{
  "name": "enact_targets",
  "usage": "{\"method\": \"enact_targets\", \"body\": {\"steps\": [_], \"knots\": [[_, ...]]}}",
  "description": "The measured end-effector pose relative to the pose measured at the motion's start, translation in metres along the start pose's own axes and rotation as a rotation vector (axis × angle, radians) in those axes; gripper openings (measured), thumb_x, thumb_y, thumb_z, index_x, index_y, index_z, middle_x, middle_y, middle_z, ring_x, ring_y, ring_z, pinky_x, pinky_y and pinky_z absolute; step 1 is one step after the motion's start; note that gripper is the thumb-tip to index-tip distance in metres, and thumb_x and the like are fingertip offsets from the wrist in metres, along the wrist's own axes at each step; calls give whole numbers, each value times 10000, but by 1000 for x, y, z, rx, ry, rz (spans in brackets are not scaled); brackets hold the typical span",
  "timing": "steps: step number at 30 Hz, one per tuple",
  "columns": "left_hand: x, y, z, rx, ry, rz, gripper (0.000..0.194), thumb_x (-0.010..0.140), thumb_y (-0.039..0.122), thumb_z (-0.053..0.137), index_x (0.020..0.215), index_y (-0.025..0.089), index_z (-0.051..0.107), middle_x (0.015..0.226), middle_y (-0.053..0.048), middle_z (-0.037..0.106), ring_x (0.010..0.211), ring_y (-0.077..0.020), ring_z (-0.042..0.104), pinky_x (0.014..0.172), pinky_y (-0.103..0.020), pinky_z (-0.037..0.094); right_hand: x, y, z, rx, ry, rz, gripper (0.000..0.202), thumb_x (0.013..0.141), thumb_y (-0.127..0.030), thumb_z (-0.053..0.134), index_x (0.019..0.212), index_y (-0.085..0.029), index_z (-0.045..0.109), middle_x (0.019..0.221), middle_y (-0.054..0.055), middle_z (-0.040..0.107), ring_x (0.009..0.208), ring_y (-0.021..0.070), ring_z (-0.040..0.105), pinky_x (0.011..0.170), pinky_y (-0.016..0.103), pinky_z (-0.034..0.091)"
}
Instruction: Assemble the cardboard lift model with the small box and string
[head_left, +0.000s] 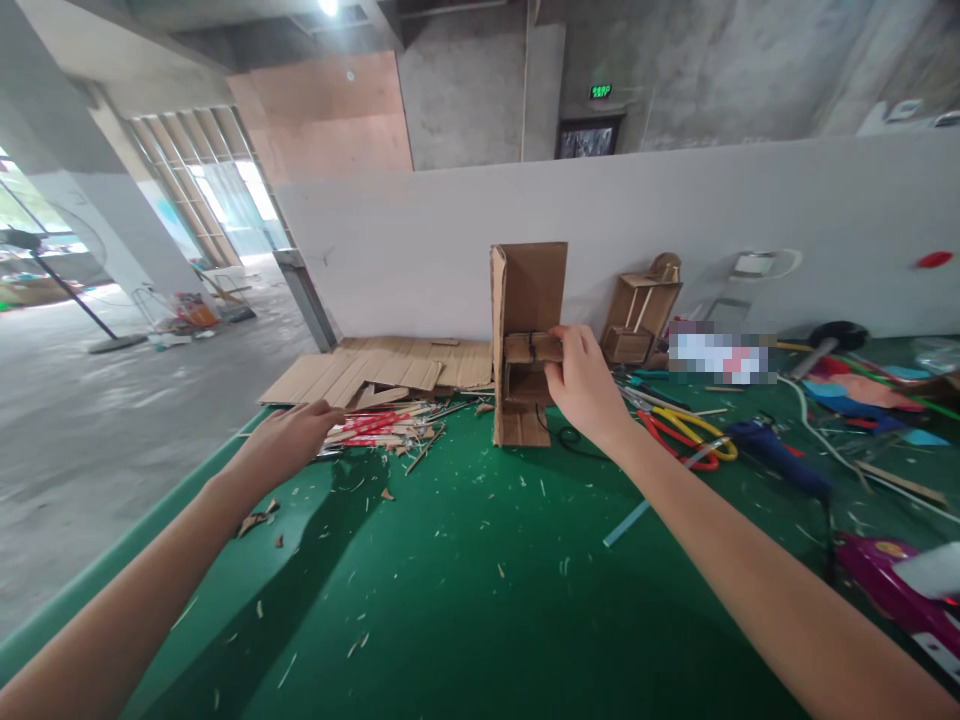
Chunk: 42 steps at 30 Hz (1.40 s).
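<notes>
A tall cardboard structure [534, 285] stands upright on the green table, with a back panel, a base flap and a small box section partway up. My right hand [589, 385] pinches the right end of its short cardboard crosspiece [517, 348], which has a dark band around it. Over at the left, my left hand [289, 445] reaches palm down with its fingers extended, beside a pile of thin wooden sticks [375, 428] in red-and-clear wrapping. Nothing shows in that hand, though its fingertips are partly hidden. Flat cardboard sheets [322, 378] lie just behind it.
Another cardboard model [645, 310] stands against the white partition [450, 220]. Red and yellow-handled scissors [690, 435], a blue glue gun [776, 455] and a purple device [892, 580] lie to the right. Scraps litter the green table [450, 600].
</notes>
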<state>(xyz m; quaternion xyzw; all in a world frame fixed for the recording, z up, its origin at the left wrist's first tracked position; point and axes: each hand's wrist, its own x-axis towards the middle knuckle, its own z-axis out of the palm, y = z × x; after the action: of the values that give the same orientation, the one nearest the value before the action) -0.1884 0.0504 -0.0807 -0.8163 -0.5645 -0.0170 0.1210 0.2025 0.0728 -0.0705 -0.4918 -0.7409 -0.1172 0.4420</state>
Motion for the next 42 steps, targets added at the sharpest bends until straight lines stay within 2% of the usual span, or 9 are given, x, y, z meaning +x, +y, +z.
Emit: {"method": "enact_targets", "body": {"steps": [4,8,11,13,18,21,31,35,42], "knots": [[59,11,-21,-3,144,-101,387,929,152,290,1082,133,645,1040,-68,632,937,-195,574,844,-321,403,0,-1,2,8,-4,-10,363,817,-93,405,1174,-126,464,1179,177,506,1179,310,498,919,484,506],[143,31,-40,-149,269,-106,396,936,145,315,1266,156,534,1295,-137,538,1154,-246,485,1020,-446,327,0,0,3,3,5,-17,372,803,-81,409,1168,-125,461,1175,173,508,1189,307,490,932,477,500],[187,51,-36,-276,292,-74,501,879,148,439,1372,237,431,1489,-113,341,1375,-314,257,1118,-577,138,0,2,3,-3,-6,-18,377,799,-80,409,1170,-132,454,1172,171,509,1186,307,489,927,485,501],[198,64,-24,-398,274,-80,597,809,135,526,1386,233,414,1496,-140,315,1391,-365,226,1107,-628,125,0,1,3,-5,-8,-14,377,800,-84,410,1172,-127,453,1173,176,509,1182,312,490,923,487,503],[182,91,14,-803,242,-52,690,766,90,448,1434,124,280,1362,-194,452,1264,-272,462,1034,-446,402,-1,-1,2,2,-6,-12,370,798,-89,412,1164,-117,465,1173,183,508,1160,319,505,911,491,512],[168,106,23,-1023,248,-2,700,752,113,416,1429,153,244,1329,-181,483,1192,-244,530,953,-431,472,-1,-1,2,7,-6,-18,365,802,-96,412,1162,-119,466,1172,181,511,1159,318,506,912,493,512],[167,156,-6,-1646,289,481,836,760,366,643,1450,340,172,1518,-73,303,1405,-311,280,1138,-533,256,0,7,0,20,3,-22,382,800,-100,427,1182,-115,448,1160,181,504,1152,319,501,946,497,476],[162,161,-18,-1741,223,519,814,760,396,634,1451,339,206,1509,-65,324,1372,-329,336,1125,-545,286,1,8,-2,20,-13,3,383,795,-100,426,1177,-108,453,1152,182,503,1161,323,494,949,494,471],[148,168,-15,-1589,368,470,931,725,527,700,1466,345,167,1563,-77,203,1380,-317,313,1090,-492,351,1,4,-2,27,-7,26,393,796,-115,451,1187,-154,448,1160,151,500,1155,318,501,959,501,464]]}}
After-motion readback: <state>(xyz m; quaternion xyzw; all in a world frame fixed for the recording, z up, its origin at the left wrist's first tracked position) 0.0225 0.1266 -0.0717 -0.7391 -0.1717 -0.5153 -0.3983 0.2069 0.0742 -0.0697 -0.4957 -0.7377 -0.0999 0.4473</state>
